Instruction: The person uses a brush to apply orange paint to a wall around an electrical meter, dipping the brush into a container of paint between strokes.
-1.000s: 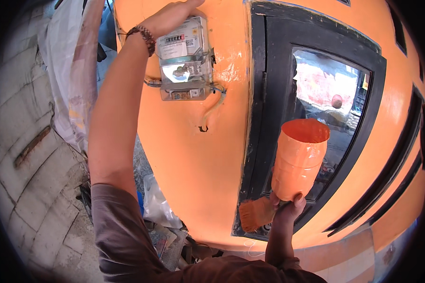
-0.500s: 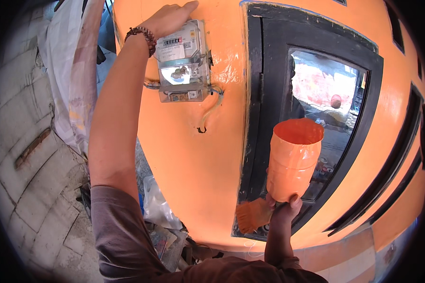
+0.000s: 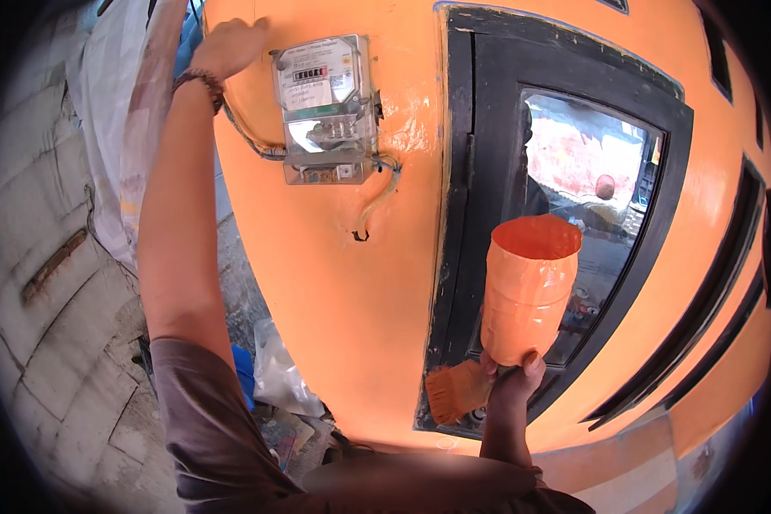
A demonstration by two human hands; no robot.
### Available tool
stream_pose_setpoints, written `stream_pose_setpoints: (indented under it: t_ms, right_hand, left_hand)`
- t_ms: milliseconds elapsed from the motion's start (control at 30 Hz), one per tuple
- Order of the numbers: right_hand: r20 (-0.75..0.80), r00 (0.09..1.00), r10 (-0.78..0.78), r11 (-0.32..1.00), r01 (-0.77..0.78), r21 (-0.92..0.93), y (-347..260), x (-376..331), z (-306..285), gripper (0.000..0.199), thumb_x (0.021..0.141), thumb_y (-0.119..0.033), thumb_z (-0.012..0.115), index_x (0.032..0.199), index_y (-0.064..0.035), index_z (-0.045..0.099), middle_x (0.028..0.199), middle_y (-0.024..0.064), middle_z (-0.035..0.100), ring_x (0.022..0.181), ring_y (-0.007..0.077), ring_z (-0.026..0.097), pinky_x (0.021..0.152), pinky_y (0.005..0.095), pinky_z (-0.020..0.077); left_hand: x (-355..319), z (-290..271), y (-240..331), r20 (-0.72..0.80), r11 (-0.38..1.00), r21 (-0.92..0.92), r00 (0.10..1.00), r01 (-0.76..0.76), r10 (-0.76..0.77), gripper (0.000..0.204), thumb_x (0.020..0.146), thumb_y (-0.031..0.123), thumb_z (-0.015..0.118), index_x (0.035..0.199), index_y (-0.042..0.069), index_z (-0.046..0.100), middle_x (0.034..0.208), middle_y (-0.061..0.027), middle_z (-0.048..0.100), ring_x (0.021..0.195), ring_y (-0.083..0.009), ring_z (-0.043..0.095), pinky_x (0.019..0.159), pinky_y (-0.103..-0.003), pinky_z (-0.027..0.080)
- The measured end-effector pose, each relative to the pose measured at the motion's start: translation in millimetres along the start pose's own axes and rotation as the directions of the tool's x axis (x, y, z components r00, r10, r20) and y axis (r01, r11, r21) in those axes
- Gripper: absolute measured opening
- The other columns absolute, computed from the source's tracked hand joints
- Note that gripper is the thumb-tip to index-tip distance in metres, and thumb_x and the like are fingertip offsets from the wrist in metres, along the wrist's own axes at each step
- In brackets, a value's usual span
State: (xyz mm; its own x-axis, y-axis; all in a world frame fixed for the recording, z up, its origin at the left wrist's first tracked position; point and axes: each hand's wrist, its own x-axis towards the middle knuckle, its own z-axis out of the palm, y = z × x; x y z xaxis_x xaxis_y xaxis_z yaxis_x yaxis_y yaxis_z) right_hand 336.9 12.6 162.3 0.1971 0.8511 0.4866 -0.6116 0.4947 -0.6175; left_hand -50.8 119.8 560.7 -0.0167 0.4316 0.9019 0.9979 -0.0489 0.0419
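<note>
Your right hand (image 3: 514,377) had the orange container (image 3: 529,300) grasped low down, out toward four o'clock in the view, mouth facing up, sides glossy! Right at those same fingers, at five o'clock, came the wide brush (image 3: 458,390), its orange bristles pointing to nine o'clock; how your fingers wrapped its handle was hidden. Both stood out in front of the dark door (image 3: 480,248), its glass pane (image 3: 574,146) bright with reflections.

Up to eleven o'clock, and there was your left hand (image 3: 231,47), bracelet (image 3: 201,84) at the wrist, blurred and partly turned away; whether it held anything or touched the orange wall (image 3: 317,283), there was no telling. The clear-cased meter (image 3: 321,111) sat near it, at the hand's four o'clock, wires (image 3: 270,154) at its side. Out at ten hung a pale curtain (image 3: 116,111), and down at seven slumped a translucent plastic bag (image 3: 283,377).
</note>
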Motion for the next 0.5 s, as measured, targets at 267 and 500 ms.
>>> stream_pose_setpoints:
  t_ms: [267,500]
  right_hand:
    - [0.013,0.998,0.069,0.998,-0.069,-0.001,5.0,2.7,14.8,0.093,0.063,-0.065,0.079,0.120,0.0035,0.053,0.078,0.0121,0.065,0.055,0.0168,0.061,0.039,0.0238,0.0407]
    - [0.117,0.972,0.204,0.974,-0.213,0.078,44.2,7.8,40.4,0.090,0.062,-0.062,0.081,0.121,0.0012,0.053,0.086,0.0113,0.066,0.060,0.0184,0.063,0.042,0.0255,0.0447]
  left_hand:
    - [-192.3,10.3,-79.0,-0.559,0.967,-0.225,0.797,0.121,-0.229,0.027,0.080,0.015,0.064,0.063,-0.002,0.051,0.049,-0.0121,0.042,0.051,-0.0147,0.037,0.048,-0.039,0.034]
    - [-410.6,69.9,2.9,0.418,0.039,-0.850,0.717,0.526,-0.558,0.019,0.098,0.018,0.060,0.085,0.005,0.058,0.055,0.0009,0.049,0.041,-0.0079,0.042,0.037,-0.024,0.030]
